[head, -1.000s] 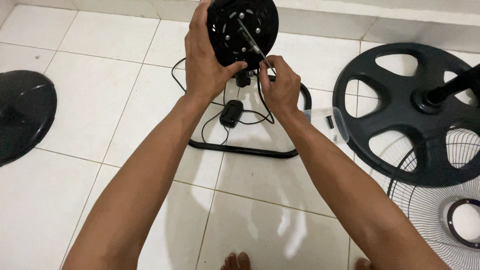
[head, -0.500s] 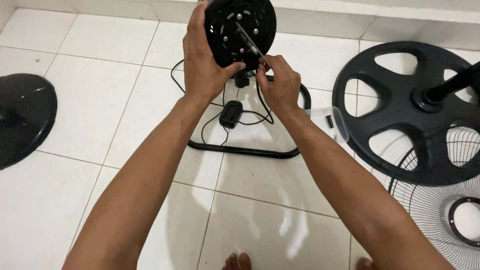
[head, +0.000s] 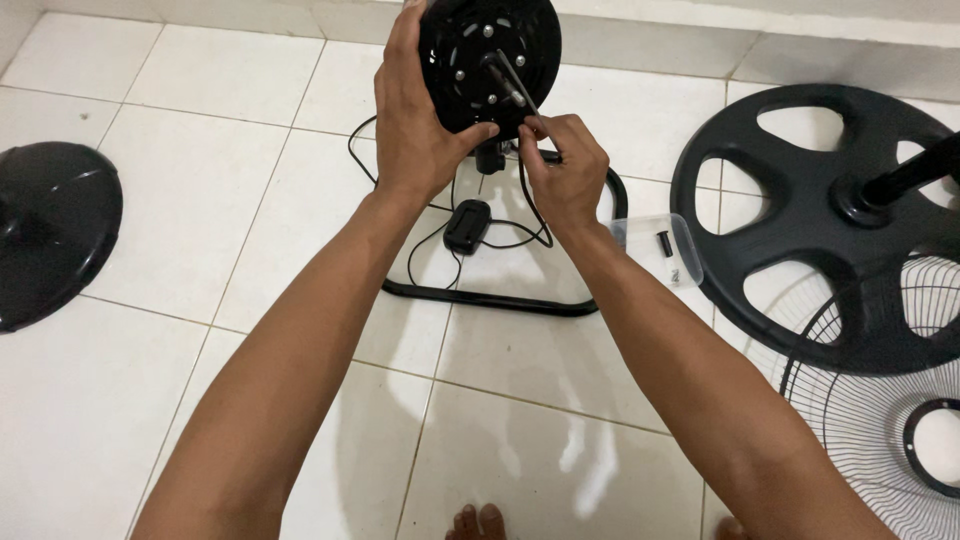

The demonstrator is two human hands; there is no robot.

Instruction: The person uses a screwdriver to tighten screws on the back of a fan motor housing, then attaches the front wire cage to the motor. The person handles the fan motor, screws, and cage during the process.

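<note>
The right hand (head: 563, 170) pinches the near end of a thin metal shaft (head: 513, 84) between thumb and fingertips, the fingers curled closed around it; the shaft runs up and to the left from the hand to the centre of a round black motor housing (head: 490, 55). The left hand (head: 420, 120) clasps the left rim of this housing, palm against its side and thumb pressed on its near edge, so that the disc stands upright at the far middle of the scene with its face, bearing several bright screw heads, turned toward the viewer. Below the housing a short black neck joins a black tubular frame (head: 500, 300) that lies flat on the white tiled floor (head: 200, 200). Within the frame's loop lies a black power cord (head: 425, 240) with a small black box-shaped switch (head: 466, 226), just near of the hands. To the right of the right wrist sits a clear plastic tray (head: 660, 250) holding a few small dark parts. Further right lies a large black round base with oval cut-outs (head: 800, 220), a black pole rising from its hub, and near of it a wire fan grille (head: 880, 400). At the left edge rests a black domed cover (head: 50, 230). Bare toes (head: 475, 522) show at the near edge.
</note>
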